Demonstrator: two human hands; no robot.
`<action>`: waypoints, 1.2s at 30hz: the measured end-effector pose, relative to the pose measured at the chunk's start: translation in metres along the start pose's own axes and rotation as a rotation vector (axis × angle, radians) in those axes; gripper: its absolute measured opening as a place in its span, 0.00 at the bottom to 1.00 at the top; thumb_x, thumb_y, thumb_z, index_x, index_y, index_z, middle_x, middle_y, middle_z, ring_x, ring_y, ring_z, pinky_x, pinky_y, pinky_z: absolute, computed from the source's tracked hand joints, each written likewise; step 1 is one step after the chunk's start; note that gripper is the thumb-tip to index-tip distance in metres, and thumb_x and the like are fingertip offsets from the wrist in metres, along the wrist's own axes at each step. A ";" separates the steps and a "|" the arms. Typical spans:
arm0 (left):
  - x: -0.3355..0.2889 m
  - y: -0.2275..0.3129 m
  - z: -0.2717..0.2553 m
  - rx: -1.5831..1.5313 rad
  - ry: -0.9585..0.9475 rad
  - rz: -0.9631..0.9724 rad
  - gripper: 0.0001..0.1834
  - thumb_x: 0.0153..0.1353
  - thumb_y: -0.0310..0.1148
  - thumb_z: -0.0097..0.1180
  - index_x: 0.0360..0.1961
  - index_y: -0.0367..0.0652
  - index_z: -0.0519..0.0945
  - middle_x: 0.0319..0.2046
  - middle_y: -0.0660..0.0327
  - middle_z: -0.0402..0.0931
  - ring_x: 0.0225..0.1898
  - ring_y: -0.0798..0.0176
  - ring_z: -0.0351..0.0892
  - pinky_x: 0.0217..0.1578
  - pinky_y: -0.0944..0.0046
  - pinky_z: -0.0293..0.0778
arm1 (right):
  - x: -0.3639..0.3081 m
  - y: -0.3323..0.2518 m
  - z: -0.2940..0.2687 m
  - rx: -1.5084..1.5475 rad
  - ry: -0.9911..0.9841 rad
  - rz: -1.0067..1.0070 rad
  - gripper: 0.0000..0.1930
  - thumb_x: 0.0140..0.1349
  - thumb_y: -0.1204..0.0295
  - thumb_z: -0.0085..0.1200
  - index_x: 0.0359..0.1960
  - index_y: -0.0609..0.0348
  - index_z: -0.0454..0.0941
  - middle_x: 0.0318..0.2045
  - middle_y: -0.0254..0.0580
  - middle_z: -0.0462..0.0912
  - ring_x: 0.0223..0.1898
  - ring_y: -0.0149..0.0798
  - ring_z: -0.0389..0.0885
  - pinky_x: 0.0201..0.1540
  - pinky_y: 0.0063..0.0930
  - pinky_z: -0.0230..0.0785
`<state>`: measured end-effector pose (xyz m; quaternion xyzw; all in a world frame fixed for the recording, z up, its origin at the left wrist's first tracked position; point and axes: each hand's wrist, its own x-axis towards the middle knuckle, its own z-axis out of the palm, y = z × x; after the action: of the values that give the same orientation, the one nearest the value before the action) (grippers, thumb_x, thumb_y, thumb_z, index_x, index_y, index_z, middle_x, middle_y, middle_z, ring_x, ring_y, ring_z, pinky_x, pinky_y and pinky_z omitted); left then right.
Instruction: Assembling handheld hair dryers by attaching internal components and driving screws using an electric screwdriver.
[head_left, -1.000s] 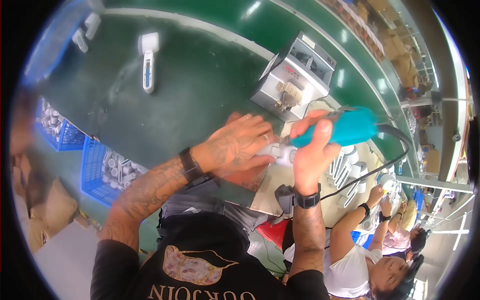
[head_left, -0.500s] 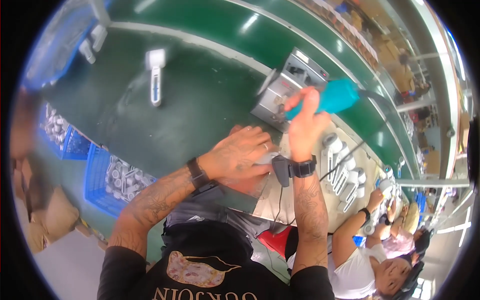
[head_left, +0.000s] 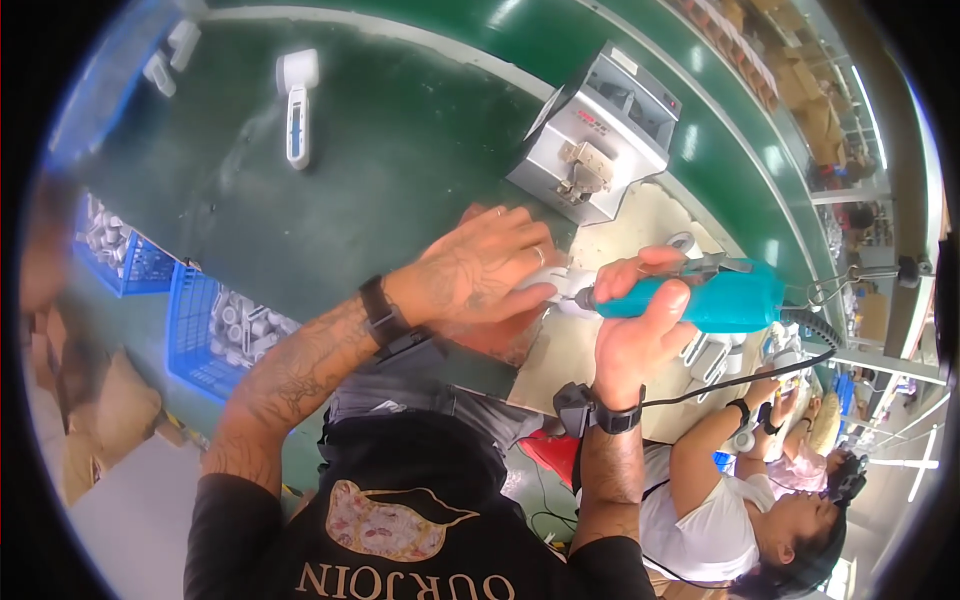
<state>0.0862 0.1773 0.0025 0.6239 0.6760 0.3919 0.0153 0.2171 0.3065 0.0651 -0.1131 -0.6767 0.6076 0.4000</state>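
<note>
My right hand [head_left: 645, 325] is wrapped round a teal electric screwdriver [head_left: 720, 298], which lies nearly level with its tip pointing left. That tip meets a white plastic part [head_left: 548, 282] beside my left hand [head_left: 485, 265]. The left fingers are bent over this part and press it down near the table edge; most of it is hidden beneath them. A reddish-brown pad [head_left: 500, 343] shows under the left hand. Beyond both hands stands a grey box-shaped screw feeder [head_left: 600, 135] with a metal outlet on its front.
A white handheld device [head_left: 297, 120] lies on the dark green tabletop [head_left: 400, 150]. Blue baskets [head_left: 190, 345] of white parts stand below at left. More white pieces [head_left: 712, 355] lie at right, near a co-worker in a white shirt [head_left: 705, 510]. A black cable [head_left: 740, 385] trails from the screwdriver.
My right hand has brought the screwdriver down from the screw feeder to the white part, turning it level. My left hand keeps its hold. The whole view has shifted slightly.
</note>
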 end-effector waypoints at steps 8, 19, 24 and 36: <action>0.001 -0.002 0.000 0.015 -0.115 -0.045 0.19 0.63 0.41 0.61 0.53 0.46 0.82 0.45 0.61 0.74 0.49 0.54 0.72 0.55 0.54 0.69 | -0.010 0.016 -0.002 0.021 -0.034 0.011 0.25 0.74 0.50 0.52 0.45 0.65 0.70 0.23 0.41 0.72 0.24 0.38 0.73 0.30 0.34 0.69; 0.002 0.000 -0.010 0.036 -0.012 0.077 0.21 0.58 0.40 0.66 0.51 0.46 0.82 0.55 0.59 0.78 0.53 0.51 0.78 0.54 0.51 0.73 | -0.024 0.018 -0.008 0.222 0.106 0.205 0.20 0.73 0.53 0.55 0.46 0.61 0.72 0.28 0.39 0.74 0.30 0.36 0.74 0.34 0.35 0.71; -0.024 0.024 0.009 0.246 0.110 0.339 0.18 0.51 0.37 0.64 0.44 0.48 0.78 0.45 0.57 0.77 0.49 0.54 0.78 0.48 0.55 0.76 | -0.041 -0.017 -0.045 0.404 0.299 0.050 0.31 0.68 0.40 0.54 0.50 0.59 0.73 0.24 0.37 0.74 0.25 0.35 0.72 0.30 0.29 0.66; -0.060 -0.014 -0.067 0.195 0.385 -0.432 0.20 0.59 0.38 0.69 0.52 0.50 0.81 0.46 0.60 0.81 0.46 0.53 0.80 0.46 0.55 0.79 | -0.086 -0.034 -0.067 -0.197 0.263 0.049 0.27 0.75 0.48 0.42 0.43 0.66 0.70 0.24 0.44 0.71 0.27 0.39 0.70 0.34 0.33 0.69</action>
<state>0.0537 0.0928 0.0128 0.3785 0.8178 0.4239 -0.0904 0.3305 0.2924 0.0577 -0.2468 -0.6718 0.5280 0.4571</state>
